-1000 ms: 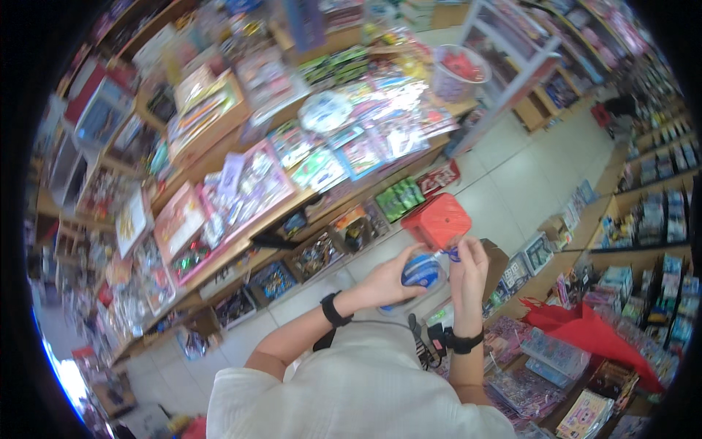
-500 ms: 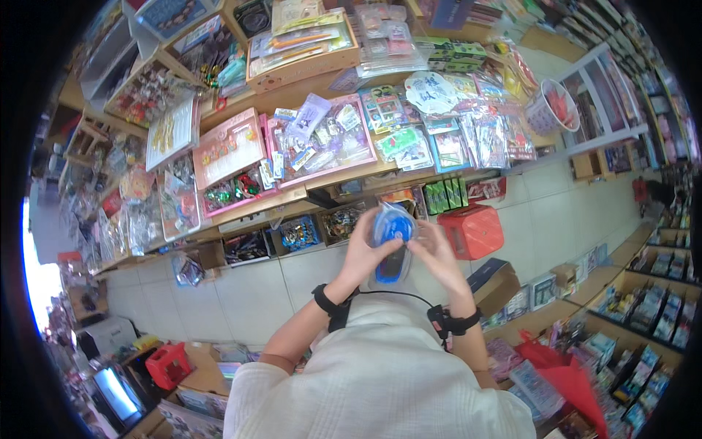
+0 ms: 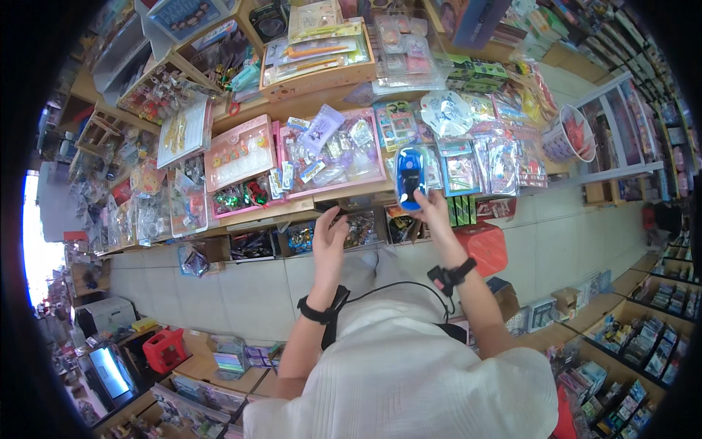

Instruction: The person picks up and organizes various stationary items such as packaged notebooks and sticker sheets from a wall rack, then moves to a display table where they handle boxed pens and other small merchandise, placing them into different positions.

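An oval blue-and-black item (image 3: 411, 167) in a glossy clear plastic shell is gripped at its lower end by my right hand (image 3: 433, 214). It is held up near the counter's front edge, covering part of the flat packets behind it; I cannot make out its exact kind. My left hand (image 3: 330, 238) is raised to the left of it, holding nothing, with fingers apart and slightly bent. It is nearest to the low boxes of small goods below the counter. Both wrists wear black straps, with a thin cable running between them.
Pink trays (image 3: 342, 150) of small packaged goods and an orange box (image 3: 318, 77) of packets fill the counter. At its right end stands a white tub (image 3: 568, 135). A red stool (image 3: 484, 247) is on the tiled floor to my right, and shelves of goods stand around.
My left hand has let go of the blue-and-black item and moved left. My right hand alone has lifted it forward and slightly right, toward the counter edge.
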Tool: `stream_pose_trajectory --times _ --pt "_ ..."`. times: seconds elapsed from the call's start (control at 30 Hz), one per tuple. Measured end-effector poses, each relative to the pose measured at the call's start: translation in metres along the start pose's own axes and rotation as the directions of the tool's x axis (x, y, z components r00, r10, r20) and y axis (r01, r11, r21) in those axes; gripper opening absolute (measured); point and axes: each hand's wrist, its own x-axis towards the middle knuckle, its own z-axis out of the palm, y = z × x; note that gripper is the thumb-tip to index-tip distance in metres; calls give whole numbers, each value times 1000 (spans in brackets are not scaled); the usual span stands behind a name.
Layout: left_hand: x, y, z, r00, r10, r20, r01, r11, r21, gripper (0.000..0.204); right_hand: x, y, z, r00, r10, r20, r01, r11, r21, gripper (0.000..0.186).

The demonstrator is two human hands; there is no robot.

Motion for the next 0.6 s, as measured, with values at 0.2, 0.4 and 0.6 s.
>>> stream_pose_trajectory --times 0.2,0.4,0.6 --pt "-21 -3 -20 985 -127 -118 120 991 -61 29 144 -11 24 999 22 -36 -22 1000 9 41" --pt "-22 6 -5 980 -164 -112 154 983 -97 28 225 29 17 928 -350 -128 300 905 -302 39" --pt "-10 8 19 985 -169 -45 166 985 -49 24 165 31 -16 987 -151 -59 144 984 -102 25"
